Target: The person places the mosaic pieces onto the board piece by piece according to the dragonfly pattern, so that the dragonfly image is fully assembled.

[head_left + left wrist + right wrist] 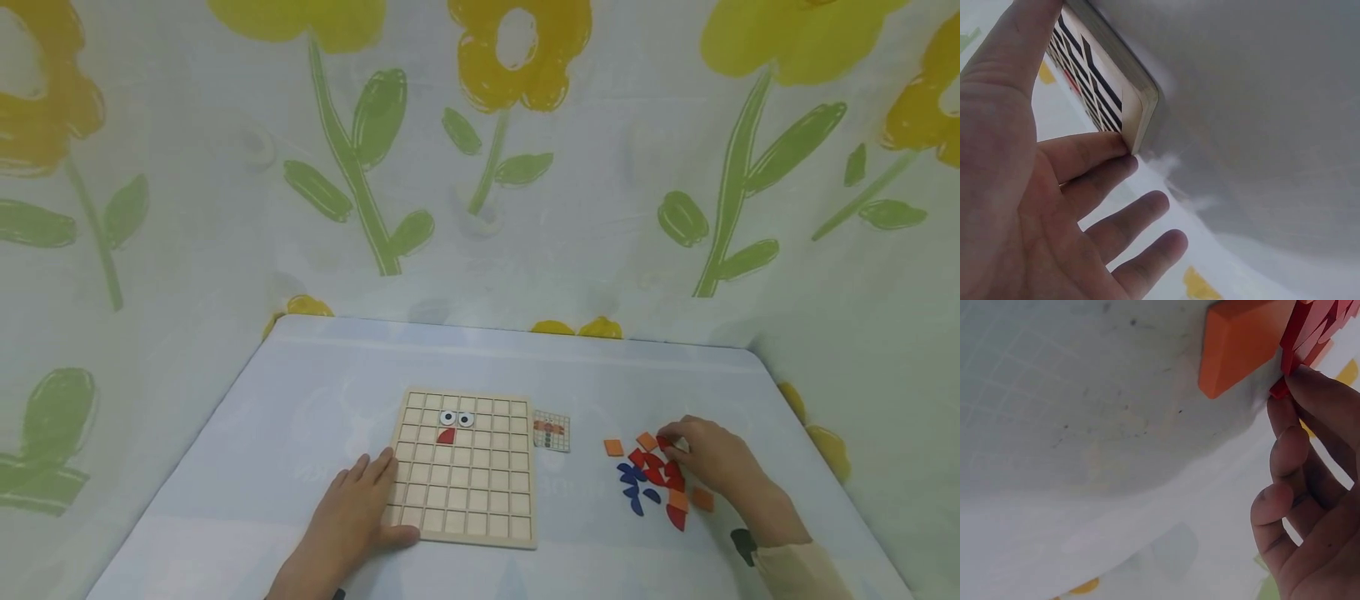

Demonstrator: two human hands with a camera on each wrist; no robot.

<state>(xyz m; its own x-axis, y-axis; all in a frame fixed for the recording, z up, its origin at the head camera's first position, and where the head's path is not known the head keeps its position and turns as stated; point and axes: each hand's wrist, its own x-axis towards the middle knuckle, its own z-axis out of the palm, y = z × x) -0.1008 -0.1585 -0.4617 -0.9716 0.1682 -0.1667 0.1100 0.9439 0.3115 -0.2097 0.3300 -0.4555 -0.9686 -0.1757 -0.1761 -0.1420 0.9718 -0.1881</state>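
A wooden grid board (480,479) lies on the table in the head view. On it sit two round eye pieces (466,420) side by side, with a red quarter-round piece (446,436) just below. My left hand (352,508) rests at the board's left edge and near corner, fingers extended and spread; the left wrist view has the board's corner (1138,112) against the fingers. At the far side of a loose pile, my right hand (712,454) pinches a red piece (1280,389) between thumb and index finger; its full shape is hidden.
Beside the board's right edge lies a small pattern card (552,431). The pile right of it mixes red pieces (654,476), dark blue half-round pieces (632,490) and orange squares (613,448). A flowered cloth (585,250) stands behind the white table (337,358).
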